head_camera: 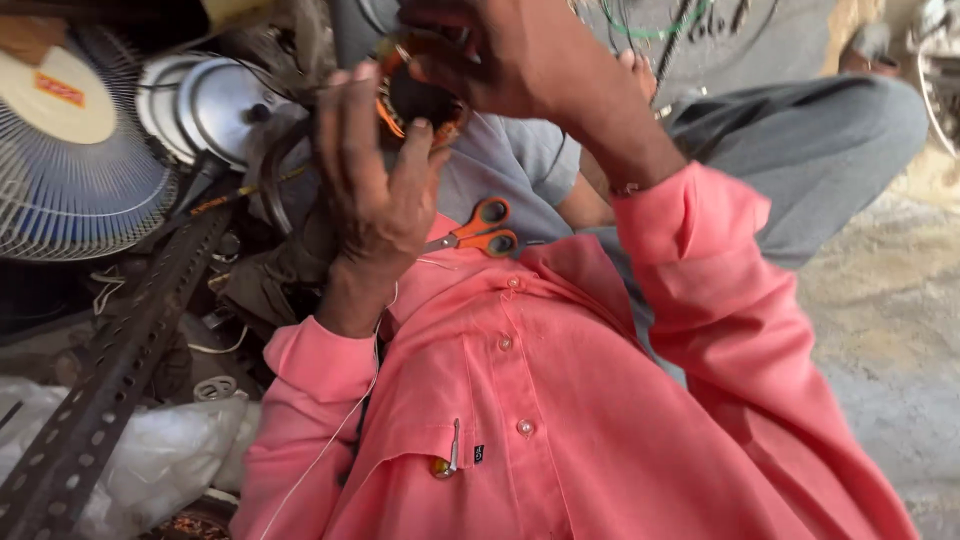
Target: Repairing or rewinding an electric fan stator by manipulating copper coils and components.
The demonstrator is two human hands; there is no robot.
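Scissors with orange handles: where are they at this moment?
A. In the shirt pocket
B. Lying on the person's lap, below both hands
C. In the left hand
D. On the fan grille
B: the scissors lie on the grey lap cloth, untouched, while the left hand and right hand hold a round wound coil above them.

A cluttered repair workshop: a fan grille, metal fan covers, slotted angle iron and loose wires.

Orange-handled scissors are lying on the lap at centre; a fan is sitting at ten o'clock, a slotted metal bar slanting at eight o'clock.
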